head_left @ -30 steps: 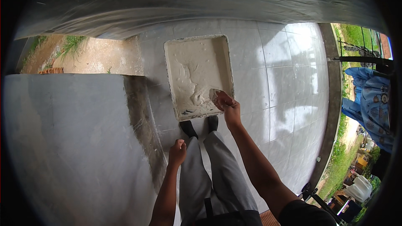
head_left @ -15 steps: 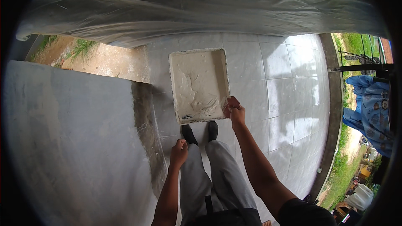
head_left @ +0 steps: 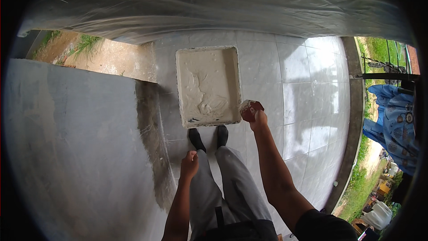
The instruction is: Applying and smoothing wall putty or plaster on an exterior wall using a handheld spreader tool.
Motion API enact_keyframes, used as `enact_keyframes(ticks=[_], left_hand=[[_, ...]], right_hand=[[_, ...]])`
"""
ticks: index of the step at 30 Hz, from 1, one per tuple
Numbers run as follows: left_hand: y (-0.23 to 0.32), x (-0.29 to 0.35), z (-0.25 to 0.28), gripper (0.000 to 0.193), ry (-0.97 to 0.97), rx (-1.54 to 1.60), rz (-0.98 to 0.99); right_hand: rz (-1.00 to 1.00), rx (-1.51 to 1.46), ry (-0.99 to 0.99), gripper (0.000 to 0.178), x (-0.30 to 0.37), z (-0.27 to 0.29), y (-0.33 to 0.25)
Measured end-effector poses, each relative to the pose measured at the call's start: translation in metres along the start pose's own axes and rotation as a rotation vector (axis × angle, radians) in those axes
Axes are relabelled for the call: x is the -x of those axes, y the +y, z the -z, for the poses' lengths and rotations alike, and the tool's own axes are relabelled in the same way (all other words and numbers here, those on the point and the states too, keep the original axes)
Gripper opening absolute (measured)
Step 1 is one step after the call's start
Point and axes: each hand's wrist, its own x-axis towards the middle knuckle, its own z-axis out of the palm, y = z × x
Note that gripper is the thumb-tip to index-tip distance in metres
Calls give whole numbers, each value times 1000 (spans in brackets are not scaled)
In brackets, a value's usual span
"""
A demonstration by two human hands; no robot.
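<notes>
A rectangular tray (head_left: 238,85) lies on the tiled floor just beyond my feet. Inside it is a thick off-white paste (head_left: 207,85), ridged and swirled toward the near end. My right hand (head_left: 260,120) grips a small dark red scraper-like piece (head_left: 253,107) smeared with whitish paste; its exact kind is unclear. Hand and piece are off the tray's near right corner, with a small gap between. Above my left thigh, my left hand (head_left: 190,164) is closed in a loose fist, and nothing shows in it.
A grey wall-like surface (head_left: 84,138) with a rough dark edge runs along the left. Plastic sheeting (head_left: 214,9) hangs across the far side. Glossy grey tiles (head_left: 263,67) extend right to a raised curb (head_left: 354,107), with blue patterned cloth (head_left: 394,120) hanging beyond.
My right hand has drawn the dark red piece right, away from the tray's corner, and tilted it. The tray appears slightly farther left and up in view. My left hand stays closed.
</notes>
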Motion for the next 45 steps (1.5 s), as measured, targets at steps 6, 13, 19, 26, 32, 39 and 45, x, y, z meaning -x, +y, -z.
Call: enact_keyframes(ticks=[6,13,19,26,32,39,45], left_hand=[[9,5,-5,35,2,-2,1],[22,20,3,36,65,-17,-20],[72,40,29,38,174,29,-107],[157,84,89,25,425,141,-410],[200,169,150,28,762,129,-584],[181,313,207,29,1128,65,-614],[169,455,216,30,1408,21,-622]], right_hand=[[-10,-164,-43,46,-25,-8,-18],[115,-307,-514,38,12,-15,-52],[85,-326,-809,40,121,-55,-72],[-149,-381,-1016,25,231,-109,-84],[-316,-333,-1211,48,321,-155,-80],[-511,-250,-1479,44,452,-183,-32],[-674,-121,-1682,40,573,-163,10]])
